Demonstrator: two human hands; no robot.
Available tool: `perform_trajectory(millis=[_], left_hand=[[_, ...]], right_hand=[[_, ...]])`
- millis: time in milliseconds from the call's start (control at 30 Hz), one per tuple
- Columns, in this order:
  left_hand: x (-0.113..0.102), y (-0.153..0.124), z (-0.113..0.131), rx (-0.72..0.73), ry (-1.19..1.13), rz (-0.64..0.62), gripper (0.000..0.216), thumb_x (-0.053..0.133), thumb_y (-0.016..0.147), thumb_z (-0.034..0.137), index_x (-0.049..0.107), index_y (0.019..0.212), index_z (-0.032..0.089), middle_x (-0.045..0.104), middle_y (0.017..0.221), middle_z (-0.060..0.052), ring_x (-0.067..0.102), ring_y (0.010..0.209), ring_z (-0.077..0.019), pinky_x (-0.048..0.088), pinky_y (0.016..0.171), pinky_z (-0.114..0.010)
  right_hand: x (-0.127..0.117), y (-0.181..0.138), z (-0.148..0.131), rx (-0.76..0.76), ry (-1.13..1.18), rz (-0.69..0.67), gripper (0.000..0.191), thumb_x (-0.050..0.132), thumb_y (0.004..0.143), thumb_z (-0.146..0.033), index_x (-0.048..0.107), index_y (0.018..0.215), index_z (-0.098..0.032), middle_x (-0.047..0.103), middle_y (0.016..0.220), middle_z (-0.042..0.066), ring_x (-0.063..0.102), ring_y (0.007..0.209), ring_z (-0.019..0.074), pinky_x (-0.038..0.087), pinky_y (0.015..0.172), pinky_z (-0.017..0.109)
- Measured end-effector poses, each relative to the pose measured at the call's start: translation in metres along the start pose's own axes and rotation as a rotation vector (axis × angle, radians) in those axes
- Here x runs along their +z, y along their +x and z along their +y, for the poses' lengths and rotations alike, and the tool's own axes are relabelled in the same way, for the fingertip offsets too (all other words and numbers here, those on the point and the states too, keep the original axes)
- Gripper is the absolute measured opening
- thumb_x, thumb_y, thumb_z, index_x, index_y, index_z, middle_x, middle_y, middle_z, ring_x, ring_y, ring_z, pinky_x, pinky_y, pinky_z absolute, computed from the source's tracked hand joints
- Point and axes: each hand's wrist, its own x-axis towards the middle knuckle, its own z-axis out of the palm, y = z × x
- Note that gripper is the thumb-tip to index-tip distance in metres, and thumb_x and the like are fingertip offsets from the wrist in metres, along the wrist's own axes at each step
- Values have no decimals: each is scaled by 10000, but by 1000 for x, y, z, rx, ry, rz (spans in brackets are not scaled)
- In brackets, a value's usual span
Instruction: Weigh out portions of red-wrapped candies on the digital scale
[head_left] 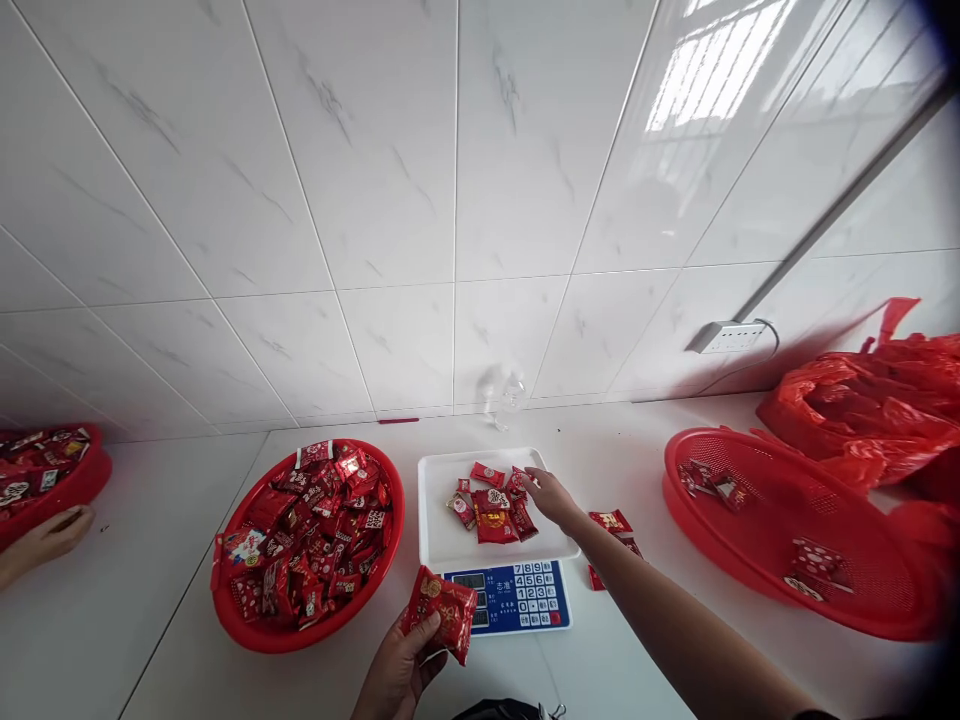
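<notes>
At the white rectangular plastic tray's [439, 530] seven o'clock, the left hand [399, 655] pinches a square, glossy red-and-gold packet [448, 608], probably light, slippery and crushable, best held by its edge. The right hand [552, 496] curls loosely at two o'clock; its grip I cannot tell.

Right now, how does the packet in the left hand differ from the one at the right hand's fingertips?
The left-hand packet looks larger; the right-hand packet looks smaller, though the right hand partly covers it. The left-hand packet is held up in front of the white tray, while the right-hand packet is inside the tray, beside other packets. Both wrappers are mainly red.
</notes>
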Motion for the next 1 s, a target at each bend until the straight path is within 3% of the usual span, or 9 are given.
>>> perform_trajectory(millis=[300,467,567,667,767,900,1000], left_hand=[[5,3,0,-17,16,17,423,732,601,342,570,964,197,685,803,-16,610,672,-122,400,675,-241],[3,5,3,-37,18,13,416,734,604,337,574,955,180,687,812,-32,608,688,-133,397,677,-244],[3,8,6,-44,21,-17,398,741,597,335,581,924,174,688,802,-34,604,686,-134,396,679,-245],[3,11,7,-40,33,-23,412,751,580,341,583,915,170,687,775,-31,597,663,-128,391,662,-238],[3,14,8,-38,42,3,446,756,567,353,577,934,174,685,773,-21,591,653,-119,386,646,-230],[-1,16,9,-48,44,-3,429,760,561,353,579,908,176,683,773,-15,593,652,-118,385,644,-229],[-3,16,9,-55,35,-14,426,768,553,344,580,892,169,685,751,-20,595,641,-120,389,643,-232]], right_hand=[[13,0,-12,-183,-93,-113,485,473,803,-449,500,1230,-221,505,1278,72,430,1184,240,322,970,334],[23,-12,-30,-260,-384,-186,640,423,768,-607,319,1339,-336,185,1477,26,51,1359,261,126,1060,471],[38,-15,-45,-405,-493,-278,688,404,734,-675,289,1342,-374,107,1496,12,-64,1357,286,7,1048,543],[54,-12,-56,-508,-531,-343,727,423,700,-702,347,1324,-336,115,1493,45,-61,1349,326,-57,1025,573],[63,-6,-60,-482,-565,-360,696,423,711,-684,404,1295,-304,150,1481,68,-33,1341,349,-73,1010,590],[64,-2,-57,-472,-591,-280,519,374,791,-601,546,1154,-273,329,1398,83,127,1317,332,-34,1021,575],[59,-5,-52,-509,-574,-239,467,362,819,-559,565,1122,-267,413,1337,82,237,1280,298,9,1038,554]])
